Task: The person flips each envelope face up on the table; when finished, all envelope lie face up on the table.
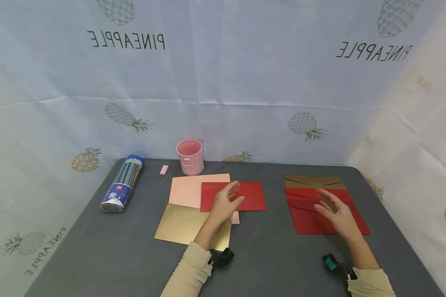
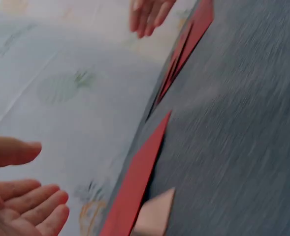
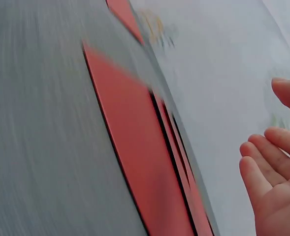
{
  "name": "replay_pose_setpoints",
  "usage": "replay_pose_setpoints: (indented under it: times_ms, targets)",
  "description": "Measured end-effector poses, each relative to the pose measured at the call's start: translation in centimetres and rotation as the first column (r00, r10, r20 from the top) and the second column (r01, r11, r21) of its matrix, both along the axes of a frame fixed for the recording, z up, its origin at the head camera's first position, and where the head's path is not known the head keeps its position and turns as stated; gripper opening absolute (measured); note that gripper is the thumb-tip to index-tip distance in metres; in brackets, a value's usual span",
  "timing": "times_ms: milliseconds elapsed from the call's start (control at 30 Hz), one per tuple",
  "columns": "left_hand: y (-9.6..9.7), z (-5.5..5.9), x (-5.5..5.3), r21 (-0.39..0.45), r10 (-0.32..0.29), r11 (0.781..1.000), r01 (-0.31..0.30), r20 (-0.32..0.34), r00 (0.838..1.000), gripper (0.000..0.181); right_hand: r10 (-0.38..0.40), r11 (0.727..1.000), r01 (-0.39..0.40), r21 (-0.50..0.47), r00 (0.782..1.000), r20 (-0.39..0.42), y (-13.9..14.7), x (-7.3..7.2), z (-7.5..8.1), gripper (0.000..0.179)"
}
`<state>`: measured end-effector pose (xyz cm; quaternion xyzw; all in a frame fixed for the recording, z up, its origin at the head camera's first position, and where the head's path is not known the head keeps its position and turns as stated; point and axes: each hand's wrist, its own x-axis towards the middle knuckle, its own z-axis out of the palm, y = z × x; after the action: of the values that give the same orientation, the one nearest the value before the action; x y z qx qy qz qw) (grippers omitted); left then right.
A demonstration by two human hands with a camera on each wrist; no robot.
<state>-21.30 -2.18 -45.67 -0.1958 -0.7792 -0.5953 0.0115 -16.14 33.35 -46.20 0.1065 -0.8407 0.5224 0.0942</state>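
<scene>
Left sleeve (image 1: 187, 270) and right sleeve (image 1: 371, 284) foremost; left hand (image 1: 221, 206) and right hand (image 1: 338, 216) free above the paper

Twelve o'clock here points straight away from the person. Both cream sleeves enter from six o'clock, each with a dark wrist camera (image 1: 221, 256) strapped at the cuff. The left hand's fingers point towards one o'clock, loosely bent, with the thumb wide of them and nothing held. It hangs over a plain red rectangle (image 1: 252, 198), most of which shows at its three o'clock. That rectangle lies across the right part of a pink sheet (image 1: 186, 190), while a gold sheet (image 1: 180, 222), at the hand's eight o'clock, covers the pink one's lower part.

The right hand's fingers point towards eleven o'clock, relaxed, the thumb well parted from them, likewise holding nothing. Below it lies a red envelope (image 1: 306, 216) with its flap lines uppermost; a brown envelope (image 1: 312, 180) shows beyond the red one's twelve o'clock edge, partly covered. The wrist views show both hands raised clear of the paper.

From the left hand, a pink bucket (image 1: 191, 160) stands at eleven o'clock, a small pink eraser (image 1: 164, 170) lies at ten, and a blue-lidded tub of pencils (image 1: 123, 183) lies at nine, all on the dark tabletop (image 1: 267, 255).
</scene>
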Motion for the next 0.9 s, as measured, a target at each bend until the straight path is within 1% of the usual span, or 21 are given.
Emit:
replay_pose_setpoints:
  times_ms: [67,133,267,333,433,467,500,633,700,767,900]
  targets:
    - [-1.5,-0.2,-0.6,0.012,0.007,1.0,-0.007,0.006,1.0,0.058,0.066,0.997,-0.066,-0.037,0.998,-0.002,-1.6,-0.4,-0.2,0.056]
    - [-2.9,-0.4,-1.1,0.046,0.006,0.999,-0.007,0.024,1.0,0.06,0.123,0.99,-0.123,-0.076,0.992,0.003,-3.2,-0.8,-0.4,0.056]
    - [-5.1,-1.0,-1.9,0.138,0.008,0.99,-0.015,0.055,0.998,0.061,0.201,0.972,-0.196,-0.13,0.979,0.025,-6.1,-1.4,-0.9,0.057]
    - [-6.0,-0.5,-1.7,0.168,0.019,0.985,-0.031,0.074,0.997,0.061,0.228,0.964,-0.22,-0.146,0.973,0.037,-7.4,-1.8,-1.3,0.059]
    - [-7.2,0.6,-1.3,0.174,0.055,0.982,-0.074,0.112,0.992,0.062,0.251,0.96,-0.24,-0.145,0.966,0.064,-9.0,-2.2,-1.6,0.06]
    - [-7.5,0.9,-1.2,0.167,0.076,0.981,-0.096,0.12,0.99,0.062,0.257,0.959,-0.244,-0.144,0.964,0.075,-9.3,-2.5,-1.7,0.061]
    - [-7.9,1.0,-1.2,0.165,0.093,0.979,-0.115,0.135,0.986,0.063,0.261,0.959,-0.247,-0.141,0.961,0.088,-9.7,-2.7,-1.9,0.062]
    - [-9.0,-0.9,-2.2,0.156,0.183,0.966,-0.208,0.161,0.97,0.064,0.258,0.962,-0.241,-0.132,0.957,0.133,-10.6,-3.4,-2.3,0.064]
    - [-9.3,-1.9,-2.7,0.136,0.215,0.961,-0.239,0.172,0.961,0.065,0.245,0.966,-0.228,-0.122,0.958,0.15,-10.9,-3.6,-2.5,0.065]
    - [-9.3,-2.3,-2.8,0.112,0.235,0.96,-0.257,0.178,0.956,0.065,0.233,0.97,-0.217,-0.111,0.958,0.165,-11.2,-3.8,-2.7,0.066]
    - [-9.2,-2.5,-2.9,0.077,0.257,0.958,-0.277,0.2,0.945,0.066,0.21,0.977,-0.197,-0.088,0.959,0.191,-11.6,-4.2,-3.0,0.068]
